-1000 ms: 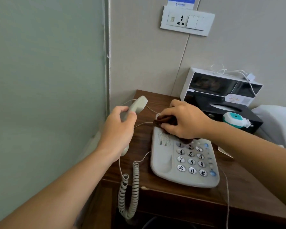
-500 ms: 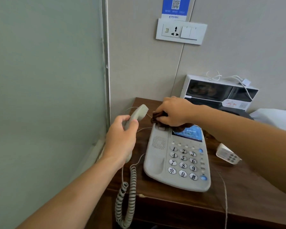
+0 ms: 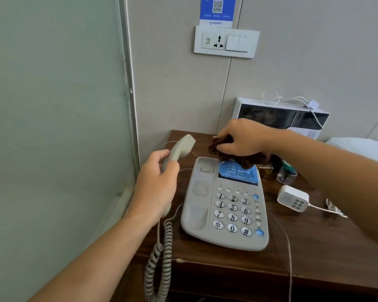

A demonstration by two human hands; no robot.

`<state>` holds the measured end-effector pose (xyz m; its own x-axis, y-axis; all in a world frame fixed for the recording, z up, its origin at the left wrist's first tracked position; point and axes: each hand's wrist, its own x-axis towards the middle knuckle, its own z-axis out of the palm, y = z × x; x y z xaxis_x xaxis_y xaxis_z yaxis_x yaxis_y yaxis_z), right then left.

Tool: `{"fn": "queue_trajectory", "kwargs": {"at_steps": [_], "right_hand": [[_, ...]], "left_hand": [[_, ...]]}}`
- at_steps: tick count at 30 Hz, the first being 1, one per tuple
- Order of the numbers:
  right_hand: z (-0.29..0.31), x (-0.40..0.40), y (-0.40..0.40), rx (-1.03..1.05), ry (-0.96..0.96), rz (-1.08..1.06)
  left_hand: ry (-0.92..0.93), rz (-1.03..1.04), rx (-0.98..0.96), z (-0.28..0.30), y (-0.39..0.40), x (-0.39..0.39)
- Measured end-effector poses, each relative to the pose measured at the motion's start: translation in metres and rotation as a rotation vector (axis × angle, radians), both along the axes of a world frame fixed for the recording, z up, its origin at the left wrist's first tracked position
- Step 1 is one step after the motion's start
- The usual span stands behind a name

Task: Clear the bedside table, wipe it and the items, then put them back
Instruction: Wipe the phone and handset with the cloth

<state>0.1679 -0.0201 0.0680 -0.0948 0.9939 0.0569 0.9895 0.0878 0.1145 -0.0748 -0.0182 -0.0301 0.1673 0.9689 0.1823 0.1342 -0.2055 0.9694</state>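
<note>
A grey desk phone (image 3: 225, 205) sits on the dark wooden bedside table (image 3: 325, 253). My left hand (image 3: 156, 186) grips its handset (image 3: 179, 150), lifted off the cradle to the left of the phone. The coiled cord (image 3: 164, 258) hangs over the table's front edge. My right hand (image 3: 242, 138) grips a bunched dark brown cloth (image 3: 238, 159) at the phone's top edge, just above the blue display.
A small white device (image 3: 292, 198) with buttons and a cable lies right of the phone. Behind my right forearm stand a small clear bottle (image 3: 286, 174) and a white-framed box (image 3: 282, 114) against the wall. A glass panel (image 3: 52, 127) borders the left.
My right hand has moved the cloth up from the keypad area to the phone's top edge, uncovering the display. The left hand keeps the handset lifted. The camera tilted up slightly.
</note>
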Motion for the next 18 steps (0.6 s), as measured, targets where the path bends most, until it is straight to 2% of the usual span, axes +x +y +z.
{"fn": "queue_trajectory", "kwargs": {"at_steps": [3, 6, 12, 18], "right_hand": [[0.011, 0.016, -0.037, 0.071, 0.038, -0.012], [0.008, 0.023, -0.079, 0.147, 0.108, -0.034], [-0.025, 0.028, -0.139, 0.261, 0.240, -0.076], [-0.050, 0.031, -0.164, 0.439, 0.408, -0.080]], "left_hand": [[0.121, -0.052, 0.139, 0.004, -0.011, 0.008], [0.330, -0.073, 0.272, 0.006, -0.024, 0.018], [0.687, -0.003, 0.362, 0.011, -0.047, 0.040], [0.812, 0.077, 0.408, 0.011, -0.056, 0.051]]}}
